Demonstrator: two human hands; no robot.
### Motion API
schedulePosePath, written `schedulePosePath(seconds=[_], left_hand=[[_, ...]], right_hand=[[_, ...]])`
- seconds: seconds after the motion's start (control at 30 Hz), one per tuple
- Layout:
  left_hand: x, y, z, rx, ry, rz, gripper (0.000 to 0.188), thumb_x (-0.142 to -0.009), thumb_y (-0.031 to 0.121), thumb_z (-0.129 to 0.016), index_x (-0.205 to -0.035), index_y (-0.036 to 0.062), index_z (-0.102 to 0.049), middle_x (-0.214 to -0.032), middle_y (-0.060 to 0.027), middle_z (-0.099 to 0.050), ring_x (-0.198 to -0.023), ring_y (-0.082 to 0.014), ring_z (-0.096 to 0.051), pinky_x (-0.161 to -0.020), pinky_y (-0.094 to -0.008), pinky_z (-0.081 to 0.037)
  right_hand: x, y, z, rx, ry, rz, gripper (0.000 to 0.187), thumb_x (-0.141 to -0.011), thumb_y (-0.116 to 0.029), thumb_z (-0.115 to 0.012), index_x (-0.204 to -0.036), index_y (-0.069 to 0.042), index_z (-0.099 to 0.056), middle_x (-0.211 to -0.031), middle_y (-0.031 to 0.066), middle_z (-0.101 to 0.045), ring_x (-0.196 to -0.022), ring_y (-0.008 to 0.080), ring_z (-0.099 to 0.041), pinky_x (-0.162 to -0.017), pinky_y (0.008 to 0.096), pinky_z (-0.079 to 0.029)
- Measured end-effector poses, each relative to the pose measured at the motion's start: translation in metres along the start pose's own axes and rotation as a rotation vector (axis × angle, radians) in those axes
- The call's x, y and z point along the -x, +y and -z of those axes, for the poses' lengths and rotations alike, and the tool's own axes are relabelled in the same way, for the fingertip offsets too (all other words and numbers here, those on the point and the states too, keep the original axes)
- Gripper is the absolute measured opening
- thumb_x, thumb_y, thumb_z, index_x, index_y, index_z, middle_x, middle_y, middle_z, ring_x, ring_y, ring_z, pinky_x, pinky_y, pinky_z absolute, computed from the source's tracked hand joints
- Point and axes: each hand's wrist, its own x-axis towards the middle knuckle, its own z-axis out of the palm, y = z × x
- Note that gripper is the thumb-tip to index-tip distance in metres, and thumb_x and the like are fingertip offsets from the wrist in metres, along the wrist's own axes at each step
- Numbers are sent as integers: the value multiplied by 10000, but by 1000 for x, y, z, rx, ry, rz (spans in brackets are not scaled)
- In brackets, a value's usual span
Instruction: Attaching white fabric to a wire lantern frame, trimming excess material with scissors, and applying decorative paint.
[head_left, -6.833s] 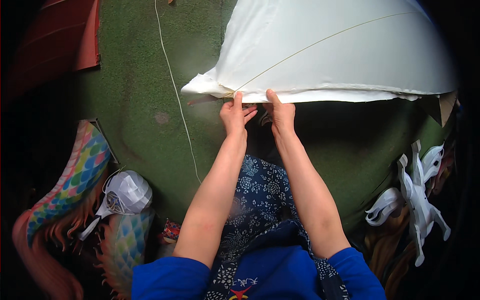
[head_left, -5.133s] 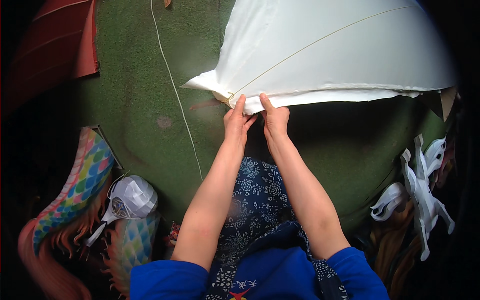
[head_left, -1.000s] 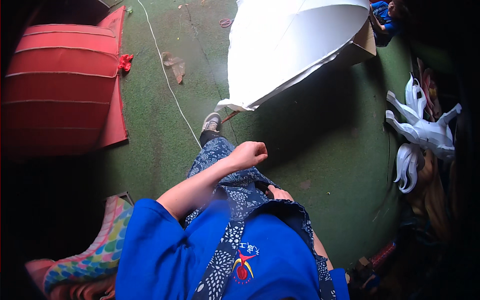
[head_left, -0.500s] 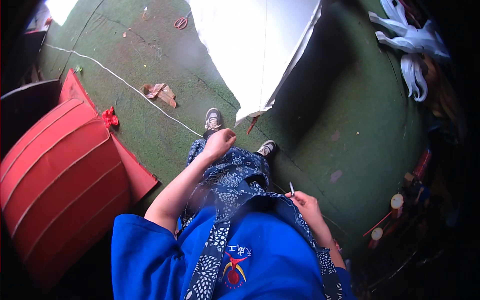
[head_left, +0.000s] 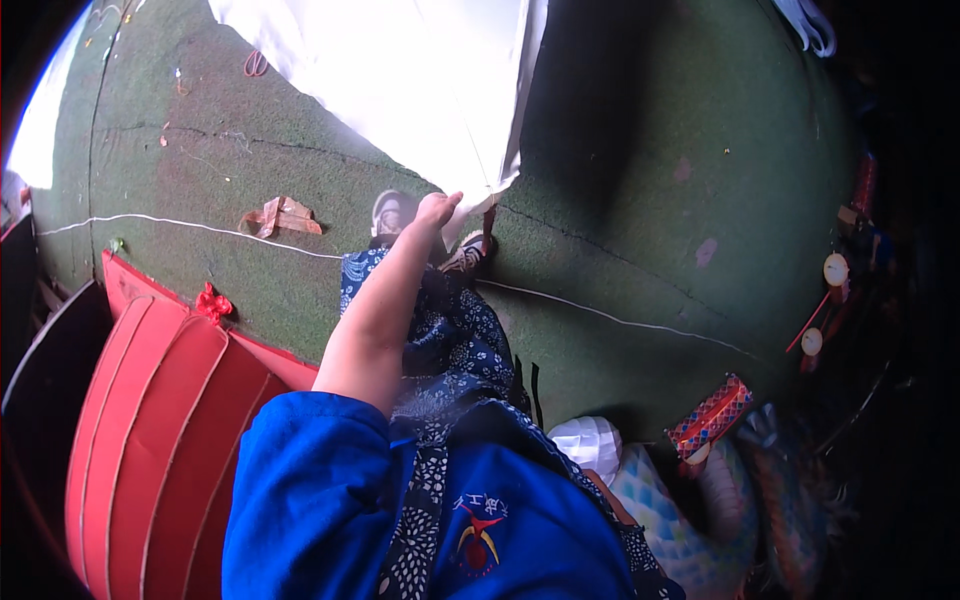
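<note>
My left hand (head_left: 437,209) reaches forward on a bare forearm from a blue sleeve, over my blue patterned apron (head_left: 455,350). Its fingertips touch or nearly touch the lower corner of a big white cloth-covered frame (head_left: 420,80) lying on the green mat (head_left: 650,180); the frames do not show whether it grips the corner. Under the hand are my two shoes (head_left: 392,212). My right hand is hidden behind my body.
A large red ribbed lantern (head_left: 150,430) lies at lower left with a red bow (head_left: 211,303). A white string (head_left: 180,224) crosses the mat past a brown scrap (head_left: 283,215). At lower right sit a white honeycomb ball (head_left: 587,445), a striped little drum (head_left: 710,415) and a colourful patterned figure (head_left: 690,530).
The view has swung round, so the red lantern sits lower left. My left hand went from my knee up to the white frame's corner. My right hand, holding a thin stick before, left view.
</note>
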Motion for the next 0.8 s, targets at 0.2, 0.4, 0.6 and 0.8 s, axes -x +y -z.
schedulePosePath(seconds=[0.2,0.4,0.6,0.8], left_hand=[[7,48,-4,-147,-218,-93,378,-712,307,-739,-891,-18,-667,-837,-160,-687,-792,-271,-664,-728,-351,-508],[10,99,6,-453,-133,-705,159,-751,160,-591,-887,80,-582,-909,-144,-613,-848,-341,-603,-739,-438,-486],[-17,103,6,-457,-293,-789,172,-772,74,-573,-939,43,-599,-906,-150,-645,-851,-324,-638,-773,-364,-500],[-22,139,-9,-556,-430,-802,148,-834,43,-603,-965,-9,-650,-913,-121,-671,-829,-206,-660,-765,-301,-503]], right_hand=[[-32,5,-46,-282,7,-60,282,-953,-207,-502,-1122,-24,-634,-997,45,-653,-972,107,-565,-878,256,-423],[-69,19,-108,-558,-36,-230,280,-951,-202,-499,-1130,-29,-626,-1026,36,-639,-988,102,-556,-892,256,-414],[-120,82,-168,-771,-145,-327,280,-948,-197,-496,-1139,-33,-618,-1055,27,-626,-1005,97,-546,-906,256,-404],[-203,242,-251,-828,-122,-577,274,-937,-181,-499,-1148,-45,-608,-1077,13,-613,-1000,85,-541,-897,253,-417]])
